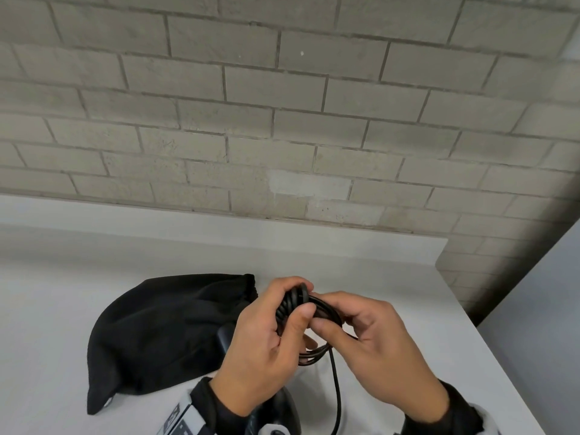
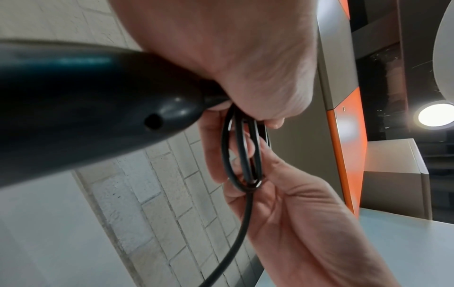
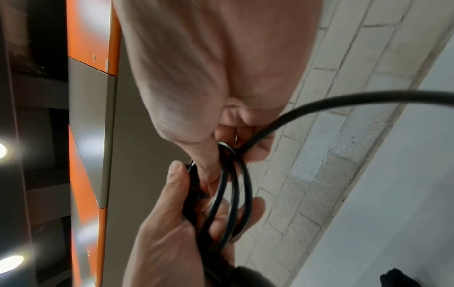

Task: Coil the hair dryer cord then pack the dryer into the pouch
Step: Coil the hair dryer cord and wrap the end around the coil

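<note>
a pale grey desk runs up to a wall of light grey brick; its right edge falls away to a grey floor. in the wrist views, orange and grey panels stand off to one side, with round ceiling lights glowing beyond them

a black pouch lies slumped on the desk to the left, its gathered mouth turned toward the hands and just beside them

both hands are raised over the desk, close to the body. the left hand has its grip curled round a small bundle of black cord loops, thumb pressed over the top. the right hand pinches the same loops from the other side with thumb and fingertips. one loose strand drops from the bundle and runs down out of sight near the wrists

the dryer, dark and glossy, sits under the left wrist; in the head view the left hand and sleeve cover most of it, so how it rests cannot be told
</note>
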Motion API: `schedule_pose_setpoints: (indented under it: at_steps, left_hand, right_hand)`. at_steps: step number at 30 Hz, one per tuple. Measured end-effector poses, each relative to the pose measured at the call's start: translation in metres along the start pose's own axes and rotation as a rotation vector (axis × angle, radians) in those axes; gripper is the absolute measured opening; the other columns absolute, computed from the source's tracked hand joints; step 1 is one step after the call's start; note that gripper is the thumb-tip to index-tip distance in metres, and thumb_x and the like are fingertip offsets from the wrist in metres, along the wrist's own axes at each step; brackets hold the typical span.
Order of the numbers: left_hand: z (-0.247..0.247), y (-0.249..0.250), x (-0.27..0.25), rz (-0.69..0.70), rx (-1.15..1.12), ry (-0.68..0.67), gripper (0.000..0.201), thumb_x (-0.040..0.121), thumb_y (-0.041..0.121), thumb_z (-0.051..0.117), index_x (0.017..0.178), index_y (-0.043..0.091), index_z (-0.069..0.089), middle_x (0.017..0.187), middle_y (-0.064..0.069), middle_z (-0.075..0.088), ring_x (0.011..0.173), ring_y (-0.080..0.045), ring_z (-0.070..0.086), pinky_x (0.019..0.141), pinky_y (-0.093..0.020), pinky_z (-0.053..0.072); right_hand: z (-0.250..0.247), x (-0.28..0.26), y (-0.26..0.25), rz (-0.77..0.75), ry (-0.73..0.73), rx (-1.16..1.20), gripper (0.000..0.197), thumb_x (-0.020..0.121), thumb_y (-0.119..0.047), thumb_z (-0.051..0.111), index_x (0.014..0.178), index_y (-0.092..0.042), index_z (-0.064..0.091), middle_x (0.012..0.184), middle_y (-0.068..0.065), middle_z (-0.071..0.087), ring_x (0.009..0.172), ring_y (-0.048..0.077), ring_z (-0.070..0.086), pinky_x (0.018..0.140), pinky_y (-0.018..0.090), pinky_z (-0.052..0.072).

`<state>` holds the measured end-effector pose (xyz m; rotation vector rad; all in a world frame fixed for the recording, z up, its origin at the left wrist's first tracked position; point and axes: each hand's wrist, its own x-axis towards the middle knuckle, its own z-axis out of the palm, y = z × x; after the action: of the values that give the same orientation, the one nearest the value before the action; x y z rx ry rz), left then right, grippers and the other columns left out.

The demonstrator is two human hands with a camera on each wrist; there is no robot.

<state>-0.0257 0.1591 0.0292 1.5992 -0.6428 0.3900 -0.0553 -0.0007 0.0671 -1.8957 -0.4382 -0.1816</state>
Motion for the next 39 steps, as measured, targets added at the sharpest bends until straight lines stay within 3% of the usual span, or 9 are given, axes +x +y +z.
schedule_pose_setpoints:
  at_steps: [7,12,14,18,22,27,30,34,39]
  left_hand:
    - [0.002,0.003,0.004,0.04,0.021,-0.001,0.02,0.094,0.032,0.051,0.098,0.014,0.06,0.072,0.02,0.07,0.058,0.002,0.066,0.058,-0.007,0.047]
    - [0.004,-0.003,0.006,0.02,0.069,0.085,0.016,0.094,0.043,0.051,0.097,0.029,0.059,0.069,0.01,0.067,0.05,-0.007,0.063,0.052,-0.022,0.052]
    - [0.004,-0.006,0.006,0.026,0.094,0.112,0.016,0.094,0.047,0.051,0.097,0.032,0.057,0.064,0.009,0.065,0.051,-0.008,0.062,0.052,-0.025,0.053]
    - [0.004,-0.008,0.006,0.035,0.123,0.121,0.024,0.095,0.054,0.049,0.098,0.032,0.057,0.065,0.009,0.064,0.053,-0.009,0.063,0.052,-0.029,0.054]
    - [0.006,-0.009,0.007,0.038,0.14,0.113,0.02,0.093,0.043,0.054,0.103,0.027,0.06,0.076,0.009,0.066,0.062,-0.01,0.065,0.057,-0.028,0.055]
    - [0.004,-0.011,0.009,0.074,0.129,0.113,0.023,0.092,0.034,0.055,0.107,0.019,0.062,0.087,0.009,0.065,0.073,-0.01,0.066,0.066,-0.02,0.052]
    - [0.003,-0.011,0.008,0.073,0.129,0.094,0.028,0.093,0.036,0.055,0.12,0.028,0.059,0.09,0.011,0.067,0.079,-0.009,0.069,0.073,-0.02,0.053]
    - [0.004,-0.011,0.011,0.127,0.176,0.042,0.035,0.096,0.031,0.054,0.131,0.03,0.055,0.098,0.012,0.065,0.082,-0.01,0.068,0.077,-0.025,0.054]
    - [0.001,-0.014,0.011,0.093,0.118,0.025,0.021,0.097,0.035,0.053,0.116,0.029,0.057,0.073,0.013,0.057,0.056,-0.005,0.058,0.056,-0.025,0.048]
  right_hand:
    - [0.001,-0.003,0.006,0.058,0.031,0.187,0.046,0.073,-0.008,0.083,0.095,-0.037,0.056,0.079,0.007,0.076,0.08,0.022,0.073,0.078,0.04,0.056]
    - [0.022,-0.009,0.027,-0.32,0.448,-0.367,0.019,0.074,-0.022,0.081,0.079,-0.027,0.064,0.084,-0.01,0.071,0.073,0.009,0.067,0.068,0.017,0.052]
    - [0.029,-0.01,0.037,-0.442,0.51,-0.674,0.003,0.084,-0.02,0.075,0.086,-0.019,0.077,0.1,-0.002,0.076,0.078,0.015,0.068,0.072,0.023,0.055]
    - [0.045,-0.011,0.044,-0.318,0.623,-0.854,0.028,0.095,-0.033,0.058,0.092,-0.015,0.08,0.112,0.009,0.073,0.069,0.025,0.063,0.064,0.034,0.056]
    - [0.046,-0.011,0.015,-0.014,0.458,-0.574,0.029,0.091,-0.044,0.05,0.076,-0.03,0.071,0.101,-0.022,0.069,0.085,0.01,0.057,0.069,0.015,0.046]
    - [0.016,-0.005,-0.016,0.381,0.09,0.231,0.041,0.092,-0.04,0.06,0.059,-0.017,0.065,0.068,-0.01,0.065,0.072,0.004,0.06,0.074,0.015,0.043]
    - [0.004,-0.006,-0.017,0.484,-0.025,0.597,0.049,0.097,-0.037,0.053,0.052,-0.018,0.052,0.083,0.001,0.071,0.083,0.012,0.063,0.085,0.032,0.045]
    - [0.004,-0.012,-0.017,0.467,-0.061,0.516,0.045,0.091,-0.045,0.051,0.055,-0.018,0.059,0.101,0.006,0.073,0.092,0.013,0.062,0.083,0.031,0.043]
    - [0.011,-0.024,-0.012,0.29,0.055,0.062,0.018,0.079,-0.047,0.062,0.085,-0.036,0.074,0.11,-0.018,0.06,0.102,0.001,0.061,0.085,0.01,0.042]
